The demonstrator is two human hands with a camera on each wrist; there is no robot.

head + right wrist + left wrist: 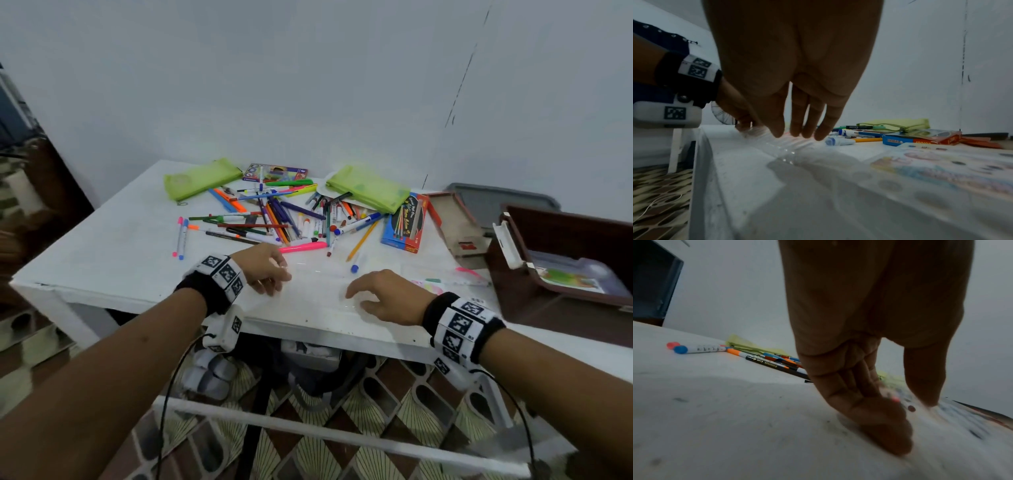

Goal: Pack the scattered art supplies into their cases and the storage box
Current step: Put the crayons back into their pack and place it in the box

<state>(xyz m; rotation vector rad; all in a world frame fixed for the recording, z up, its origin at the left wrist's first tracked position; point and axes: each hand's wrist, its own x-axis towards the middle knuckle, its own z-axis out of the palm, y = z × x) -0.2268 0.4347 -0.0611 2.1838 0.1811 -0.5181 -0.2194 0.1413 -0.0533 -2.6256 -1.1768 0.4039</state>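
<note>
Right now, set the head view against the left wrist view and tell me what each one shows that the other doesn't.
Only the head view shows the right hand, the brown storage box at the table's right, the second green pouch and the blue pencil box.

Only the left wrist view shows the underside of the left hand, its fingers straight and reaching down to the white table.

Both show that hand holding nothing, the pink and blue markers side by side, and the left green pouch.
</note>
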